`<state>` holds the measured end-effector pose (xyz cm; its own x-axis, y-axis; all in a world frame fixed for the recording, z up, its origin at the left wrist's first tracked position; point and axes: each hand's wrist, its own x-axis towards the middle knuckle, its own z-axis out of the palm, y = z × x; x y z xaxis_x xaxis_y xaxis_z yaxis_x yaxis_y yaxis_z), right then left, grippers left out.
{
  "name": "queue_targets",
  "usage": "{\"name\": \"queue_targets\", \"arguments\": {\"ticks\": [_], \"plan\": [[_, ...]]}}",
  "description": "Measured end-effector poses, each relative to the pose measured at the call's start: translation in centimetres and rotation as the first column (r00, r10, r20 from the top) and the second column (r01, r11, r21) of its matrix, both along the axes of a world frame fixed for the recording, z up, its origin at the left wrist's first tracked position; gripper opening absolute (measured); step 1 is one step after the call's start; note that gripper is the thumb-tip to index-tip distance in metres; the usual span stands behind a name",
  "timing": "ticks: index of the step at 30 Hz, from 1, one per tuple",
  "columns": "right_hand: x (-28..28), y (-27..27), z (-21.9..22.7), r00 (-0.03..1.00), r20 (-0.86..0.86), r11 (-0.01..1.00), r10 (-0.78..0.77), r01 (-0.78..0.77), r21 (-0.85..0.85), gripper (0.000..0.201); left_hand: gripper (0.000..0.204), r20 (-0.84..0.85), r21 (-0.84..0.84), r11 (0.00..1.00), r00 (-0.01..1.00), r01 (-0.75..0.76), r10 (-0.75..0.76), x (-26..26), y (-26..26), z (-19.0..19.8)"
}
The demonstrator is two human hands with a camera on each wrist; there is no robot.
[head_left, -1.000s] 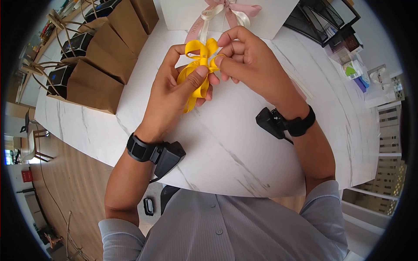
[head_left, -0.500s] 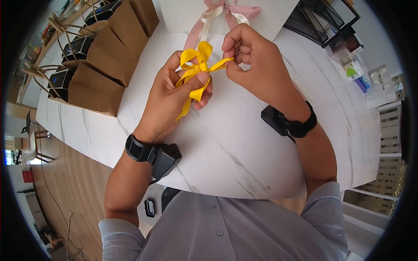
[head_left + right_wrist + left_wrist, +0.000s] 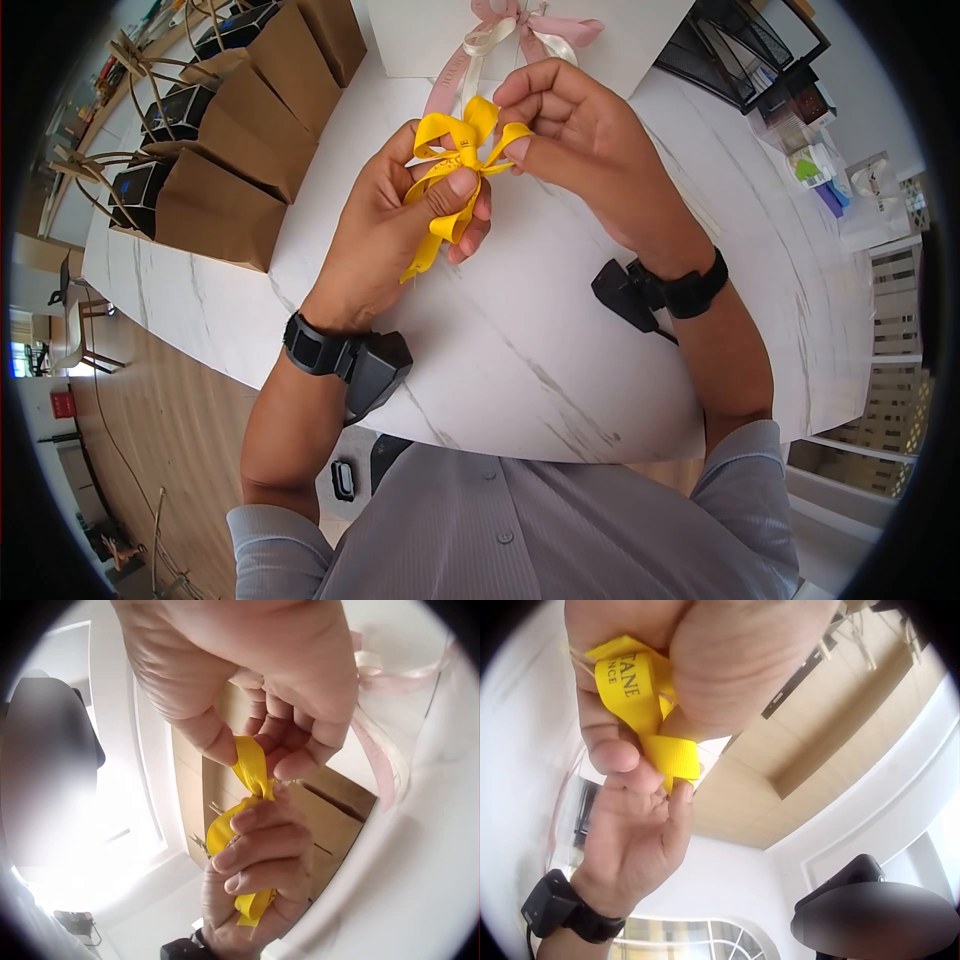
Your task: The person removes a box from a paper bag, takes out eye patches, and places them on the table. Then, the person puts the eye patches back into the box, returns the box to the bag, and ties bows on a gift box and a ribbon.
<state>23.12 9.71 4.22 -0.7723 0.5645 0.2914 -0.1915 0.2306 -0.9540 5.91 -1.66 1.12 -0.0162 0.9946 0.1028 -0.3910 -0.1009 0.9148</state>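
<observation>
A bow of yellow ribbon with dark printed letters is held up over the marble-patterned table. My left hand pinches the bow near its knot, thumb in front and fingers behind. Below that thumb hangs a ribbon tail. At the bow's right side, my right hand pinches a loop between thumb and fingers. The right wrist view shows this yellow loop rising from the knot to the thumb. Lettering shows on the ribbon in the left wrist view.
Brown paper bags with black boxes in them line the table's left side. Behind the hands stands a white box with a pink and cream bow. A black mesh rack and small packages lie at the right.
My right hand drew a yellow strip out to the right, then came back in toward the bow, where the strip now curves as a loop. My left hand keeps its hold.
</observation>
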Motion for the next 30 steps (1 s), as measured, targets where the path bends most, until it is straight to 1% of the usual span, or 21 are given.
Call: {"name": "queue_targets", "arguments": {"ticks": [1, 2, 4, 7, 8, 9, 11, 13, 14, 15, 16, 17, 19, 21, 22, 23, 24, 26, 28, 29, 30], "plan": [[0.0, -0.1, 0.1, 0.996, -0.040, 0.993, 0.077, -0.081, -0.092, 0.031, 0.028, 0.001, -0.001, 1.000, 1.000, -0.001, 0.001, 0.0, 0.0, 0.1], [0.0, -0.2, 0.1, 0.996, -0.039, 0.992, 0.079, -0.082, -0.094, 0.031, 0.028, 0.026, -0.020, 1.000, 0.999, 0.019, -0.018, 0.1, -0.1, 0.2], [0.1, -0.4, 0.1, 0.981, -0.093, 0.978, 0.169, -0.178, -0.106, 0.031, 0.028, 0.054, -0.040, 0.999, 0.998, 0.037, -0.035, 0.2, -0.3, 0.4], [0.6, 0.2, 0.3, 0.979, -0.135, 0.981, 0.155, -0.168, -0.095, 0.030, 0.027, 0.035, -0.002, 1.000, 0.999, 0.023, -0.023, 0.1, -0.4, 0.6], [0.7, 0.5, 0.4, 0.979, -0.133, 0.981, 0.155, -0.168, -0.095, 0.030, 0.026, 0.003, 0.015, 1.000, 1.000, 0.005, -0.005, -0.1, -0.3, 0.6], [0.9, 0.9, 0.4, 0.975, -0.127, 0.973, 0.180, -0.196, -0.126, 0.031, 0.024, -0.027, 0.032, 0.999, 1.000, -0.012, 0.013, -0.1, -0.3, 0.5], [1.5, 1.5, 0.2, 0.972, -0.112, 0.961, 0.205, -0.221, -0.163, 0.033, 0.023, -0.043, 0.011, 1.000, 0.999, 0.003, -0.002, 0.2, -0.5, 0.6], [2.0, 2.2, 0.2, 0.982, 0.070, 0.984, 0.175, -0.173, -0.040, 0.034, 0.022, -0.060, 0.000, 1.000, 0.998, 0.011, -0.011, 0.2, -0.5, 0.6], [2.1, 2.3, 0.5, 0.981, 0.074, 0.983, 0.180, -0.177, -0.036, 0.034, 0.022, -0.095, -0.013, 1.000, 0.995, 0.007, -0.008, 0.2, -0.5, 0.6], [2.3, 2.3, 0.8, 0.975, 0.162, 0.987, 0.154, -0.145, -0.065, 0.034, 0.022, -0.133, -0.024, 1.000, 0.991, 0.004, -0.007, 0.1, -0.4, 0.6], [2.3, 2.4, 1.1, 0.961, 0.246, 0.990, 0.126, -0.107, -0.089, 0.036, 0.022, -0.136, -0.016, 1.000, 0.991, 0.004, -0.006, 0.1, -0.3, 0.7], [2.2, 2.4, 1.1, 0.962, 0.244, 0.991, 0.123, -0.106, -0.082, 0.036, 0.022, -0.142, -0.016, 0.999, 0.989, 0.030, -0.032, 0.1, -0.4, 0.8], [1.5, 2.1, 1.0, 0.964, 0.263, 0.993, -0.027, 0.056, -0.103, 0.038, 0.022, -0.148, -0.017, 0.998, 0.987, 0.062, -0.064, 0.4, -0.6, 1.0], [1.0, 1.8, 0.9, 0.962, 0.269, 0.995, -0.040, 0.064, -0.081, 0.038, 0.024, -0.252, -0.037, 0.999, 0.967, 0.017, -0.026, 0.6, -0.7, 1.2], [0.9, 1.6, 0.9, 0.960, 0.278, 0.996, -0.046, 0.066, -0.062, 0.037, 0.024, -0.253, -0.036, 0.999, 0.967, 0.019, -0.027, 0.6, -0.7, 1.2], [0.8, 1.4, 0.8, 0.960, 0.276, 0.996, -0.047, 0.067, -0.063, 0.037, 0.025, -0.292, -0.025, 1.000, 0.956, -0.001, -0.007, 0.7, -0.6, 1.0], [0.8, 1.2, 0.6, 0.971, 0.239, 0.998, -0.027, 0.041, -0.054, 0.038, 0.026, -0.331, -0.013, 1.000, 0.944, -0.019, 0.014, 0.7, -0.6, 0.9], [0.8, 1.2, 0.3, 0.980, 0.197, 0.999, -0.010, 0.018, -0.040, 0.039, 0.026, -0.339, -0.015, 1.000, 0.941, -0.015, 0.009, 0.7, -0.6, 0.9], [0.9, 1.1, 0.0, 0.989, 0.146, 0.987, 0.030, -0.006, -0.161, 0.037, 0.026, -0.346, -0.018, 1.000, 0.938, -0.008, 0.001, 0.7, -0.6, 0.7], [0.8, 1.0, -0.3, 0.989, 0.144, 0.987, 0.027, -0.004, -0.159, 0.037, 0.026, -0.339, -0.015, 1.000, 0.941, 0.000, -0.005, 0.7, -0.6, 0.6], [0.6, 0.8, -0.6, 0.995, 0.104, 0.973, -0.001, 0.025, -0.228, 0.039, 0.026, -0.331, -0.011, 1.000, 0.944, 0.006, -0.009, 0.7, -0.6, 0.5]]}}
